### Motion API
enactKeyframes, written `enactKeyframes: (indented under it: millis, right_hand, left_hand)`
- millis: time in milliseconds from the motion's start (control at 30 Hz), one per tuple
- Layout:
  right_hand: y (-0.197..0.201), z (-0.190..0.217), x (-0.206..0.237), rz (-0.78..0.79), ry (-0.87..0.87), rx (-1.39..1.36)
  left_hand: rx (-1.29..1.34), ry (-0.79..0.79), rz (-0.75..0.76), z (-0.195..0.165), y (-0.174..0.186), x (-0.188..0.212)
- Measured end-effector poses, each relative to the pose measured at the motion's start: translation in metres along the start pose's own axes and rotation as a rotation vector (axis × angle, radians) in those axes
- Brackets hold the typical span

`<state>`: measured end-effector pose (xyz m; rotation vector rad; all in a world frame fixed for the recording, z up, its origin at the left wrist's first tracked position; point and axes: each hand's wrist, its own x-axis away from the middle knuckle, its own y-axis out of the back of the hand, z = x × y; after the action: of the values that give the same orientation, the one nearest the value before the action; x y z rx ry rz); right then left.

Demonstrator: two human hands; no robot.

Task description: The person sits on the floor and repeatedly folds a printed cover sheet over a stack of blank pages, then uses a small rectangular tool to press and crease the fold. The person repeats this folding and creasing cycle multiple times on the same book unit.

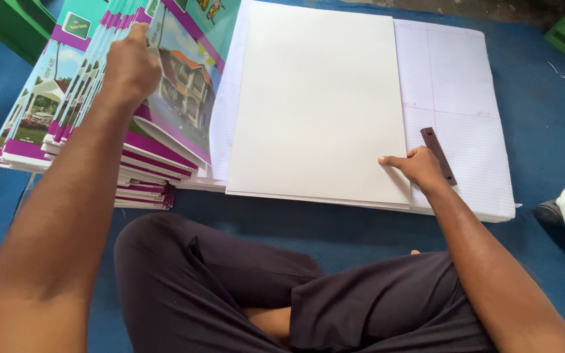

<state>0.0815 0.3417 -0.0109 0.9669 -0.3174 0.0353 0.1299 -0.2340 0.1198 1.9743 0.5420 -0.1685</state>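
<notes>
Gripping nothing fully, the left hand [131, 68] is pressing down on the fanned stack of printed covers [109, 104] at the far left, fingers curled over the top edges as if parting one cover from the rest; whether a single cover is pinched between the fingers I cannot tell, since the back of the hand is hiding them. The right hand [418, 167] is resting with fingertips on the near right corner of the blank white sheet [318, 104], a narrow, flat grip that is holding the sheet in place and not lifting it.

That white sheet is lying in the middle of the blue floor covering [544, 131], its long axis running from near to far, and it is sitting on top of a wider pile of ruled paper [459, 91] whose right part is showing beyond it. The covers are lying just to the left of the sheet, overlapping its left edge, so the left hand is the nearer one to them and the right hand the nearer one to the sheet.

A dark brown flat bar [438, 155] is lying on the ruled paper just beside the right hand, slanting near to far. The covers are looking glossy, with purple bands and house pictures; the sheet is looking matt and stiff; the ruled paper thin and faintly lined. The person is sitting cross-legged in dark trousers [243, 287].
</notes>
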Motion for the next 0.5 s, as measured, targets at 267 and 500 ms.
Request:
enactKeyframes:
  millis: [267, 500]
  right_hand:
    - [0.003, 0.000, 0.008, -0.011, 0.006, -0.029]
    - [0.003, 0.003, 0.012, -0.022, -0.007, -0.029]
  left_hand:
    - [0.035, 0.170, 0.053, 0.014, 0.018, 0.004]
    - [-0.017, 0.106, 0.049, 0.024, 0.025, 0.007]
